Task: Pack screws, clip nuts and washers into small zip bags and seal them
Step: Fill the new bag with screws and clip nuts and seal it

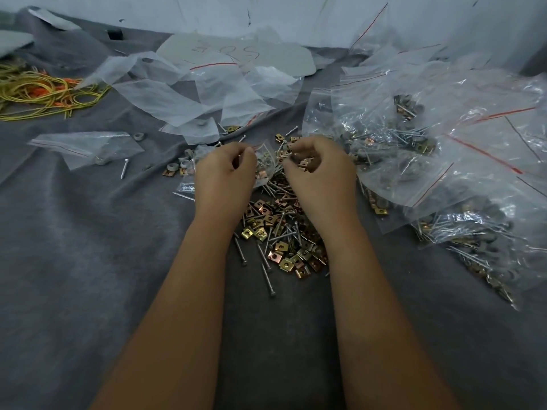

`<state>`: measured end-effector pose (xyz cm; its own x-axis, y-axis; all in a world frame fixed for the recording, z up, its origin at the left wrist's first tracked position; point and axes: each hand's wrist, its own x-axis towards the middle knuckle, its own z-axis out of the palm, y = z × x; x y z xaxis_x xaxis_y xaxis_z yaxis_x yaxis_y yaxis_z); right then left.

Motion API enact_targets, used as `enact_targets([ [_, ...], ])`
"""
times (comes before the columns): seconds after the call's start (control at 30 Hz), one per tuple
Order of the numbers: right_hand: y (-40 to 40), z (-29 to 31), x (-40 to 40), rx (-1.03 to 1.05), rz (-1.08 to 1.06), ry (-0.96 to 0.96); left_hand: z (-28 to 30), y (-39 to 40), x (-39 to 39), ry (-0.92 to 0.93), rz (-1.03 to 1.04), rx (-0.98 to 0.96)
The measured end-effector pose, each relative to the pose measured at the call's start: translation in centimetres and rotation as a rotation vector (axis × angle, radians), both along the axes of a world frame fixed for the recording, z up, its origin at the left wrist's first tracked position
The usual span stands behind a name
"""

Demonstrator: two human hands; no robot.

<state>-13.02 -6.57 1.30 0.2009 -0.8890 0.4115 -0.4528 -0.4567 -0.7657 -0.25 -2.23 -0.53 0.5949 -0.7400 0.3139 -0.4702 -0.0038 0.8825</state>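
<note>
Above the clip nuts, left hand fingers pinch a zip bag; right hand fingers curl.

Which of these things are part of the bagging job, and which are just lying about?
Part of the job:
- small zip bag held by left hand
- loose screws and clip nuts
- grey washers
- empty bags
- filled bags

Lying about:
- yellow and orange cords
- scribbled card

A small clear bag is held open over a pile of gold clip nuts and long silver screws. Grey washers lie left. Full bags sit right.
</note>
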Motion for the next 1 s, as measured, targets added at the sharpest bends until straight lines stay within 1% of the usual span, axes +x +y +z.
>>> enact_targets([
  [0.03,0.4,0.1,0.5,-0.02,0.059,-0.016,0.0,0.0,0.0,-0.001,-0.008,-0.005],
  [0.1,0.7,-0.2,1.4,-0.046,0.148,0.022,0.1,0.0,-0.1,0.015,-0.026,-0.019],
  [0.17,0.8,-0.2,2.0,-0.059,0.206,0.063,0.2,0.1,-0.1,0.077,-0.039,-0.038],
  [0.23,0.8,-0.1,2.2,-0.055,0.218,0.01,0.4,0.1,0.0,0.132,-0.017,-0.054],
  [0.27,1.0,0.1,2.3,-0.048,0.209,-0.041,0.6,0.1,0.2,0.166,0.006,-0.058],
  [0.33,1.0,0.5,2.5,-0.043,0.176,-0.102,1.2,0.2,0.9,0.298,0.064,-0.102],
  [0.4,0.9,1.0,3.3,-0.062,0.152,-0.093,2.1,0.4,2.2,0.404,0.174,-0.168],
  [0.47,0.5,1.7,4.6,-0.043,0.149,-0.063,3.4,0.9,4.0,0.471,0.282,-0.246],
  [0.53,0.0,2.1,6.3,0.005,0.205,0.046,5.2,1.5,6.2,0.48,0.377,-0.354],
  [0.6,-0.3,1.9,8.1,0.047,0.302,0.194,7.1,2.1,8.5,0.436,0.45,-0.465],
  [0.67,-0.1,1.4,10.0,0.07,0.408,0.26,8.4,2.6,10.3,0.373,0.467,-0.568],
  [0.73,0.1,0.8,11.9,0.057,0.497,0.36,8.8,2.8,11.2,0.288,0.465,-0.613],
  [0.8,0.2,0.0,13.6,-0.013,0.562,0.603,8.1,2.9,11.0,0.218,0.449,-0.582],
  [0.83,0.3,-0.4,14.0,-0.064,0.568,0.741,7.3,2.9,10.6,0.195,0.433,-0.533],
  [0.87,0.3,-0.7,14.2,-0.111,0.556,0.832,6.3,2.9,10.2,0.189,0.414,-0.471],
  [0.9,0.3,-0.9,14.0,-0.157,0.533,0.865,5.3,2.8,9.9,0.204,0.397,-0.411],
  [1.0,0.3,-0.6,12.2,-0.293,0.467,0.792,2.7,2.5,9.0,0.327,0.34,-0.304],
])
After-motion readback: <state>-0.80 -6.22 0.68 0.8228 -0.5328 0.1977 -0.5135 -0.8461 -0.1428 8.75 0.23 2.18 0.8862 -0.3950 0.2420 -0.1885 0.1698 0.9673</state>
